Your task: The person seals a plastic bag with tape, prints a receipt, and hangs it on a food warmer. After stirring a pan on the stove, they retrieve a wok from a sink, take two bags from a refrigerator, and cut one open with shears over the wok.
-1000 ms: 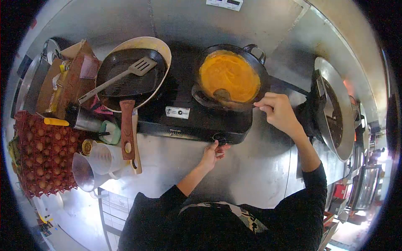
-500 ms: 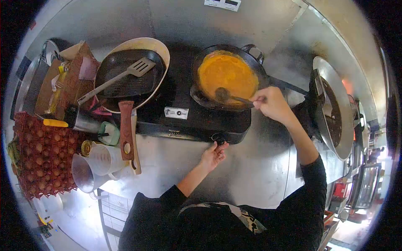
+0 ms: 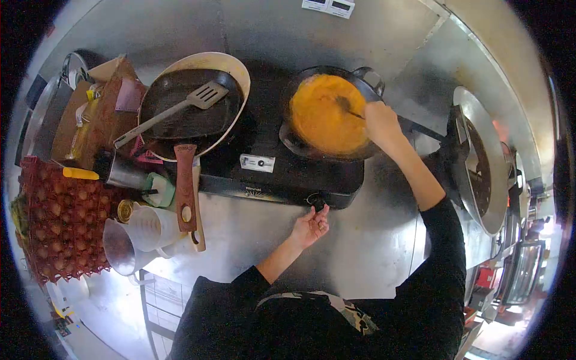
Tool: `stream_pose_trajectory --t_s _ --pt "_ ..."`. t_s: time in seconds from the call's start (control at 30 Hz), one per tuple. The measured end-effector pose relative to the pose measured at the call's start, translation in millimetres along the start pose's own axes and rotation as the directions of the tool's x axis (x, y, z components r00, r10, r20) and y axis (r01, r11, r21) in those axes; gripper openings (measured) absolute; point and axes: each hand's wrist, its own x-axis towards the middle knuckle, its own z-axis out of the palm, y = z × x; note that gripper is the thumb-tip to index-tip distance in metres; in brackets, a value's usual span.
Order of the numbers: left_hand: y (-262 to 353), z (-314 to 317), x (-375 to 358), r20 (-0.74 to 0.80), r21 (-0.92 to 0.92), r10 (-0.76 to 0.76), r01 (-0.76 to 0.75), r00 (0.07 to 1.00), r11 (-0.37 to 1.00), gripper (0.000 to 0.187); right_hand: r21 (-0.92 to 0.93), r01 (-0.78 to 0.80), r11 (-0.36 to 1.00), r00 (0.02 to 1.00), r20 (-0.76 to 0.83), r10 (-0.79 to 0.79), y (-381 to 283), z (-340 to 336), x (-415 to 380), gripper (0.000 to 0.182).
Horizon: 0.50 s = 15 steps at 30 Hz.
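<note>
My right hand (image 3: 381, 123) is closed around the handle of a dark ladle (image 3: 343, 104), whose head sits in orange sauce (image 3: 321, 117). A black wok (image 3: 304, 77) holds the sauce, on the right side of a black Rinnai gas stove (image 3: 225, 185). Down at the stove's front, my left hand (image 3: 311, 226) has its fingertips on the black control knob (image 3: 316, 202), with the other fingers curled. My right hand covers most of the ladle's handle.
Left on the stove, a slotted turner (image 3: 207, 96) lies across a square black pan (image 3: 174, 90) stacked in a cream-rimmed pan (image 3: 246, 81). Measuring jugs (image 3: 153, 227) and egg trays (image 3: 63, 216) stand further left. A large wok (image 3: 498, 174) is at the right.
The ladle head has swept through the sauce toward the back and right, with my right hand moving up. My left hand stays at the knob. The view has shifted slightly.
</note>
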Motion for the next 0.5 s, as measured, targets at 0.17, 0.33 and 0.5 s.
stream_pose_trajectory --t_s 0.17,0.33,0.5 --pt "-1 -6 2 0.034 -0.063 -0.022 0.024 0.999 0.998 0.037 0.144 0.037 0.989 0.994 0.099 -0.052 9 -6 -21 0.015" --pt "0 -7 2 0.023 -0.054 -0.001 0.003 1.000 0.999 0.038 0.396 0.151 0.906 0.979 0.066 -0.192 -1 -20 -33 0.010" --pt "-1 -6 2 0.072 -0.060 -0.032 0.036 0.997 0.998 0.035 0.310 0.281 0.908 0.960 -0.099 -0.264 -22 -9 -18 0.009"
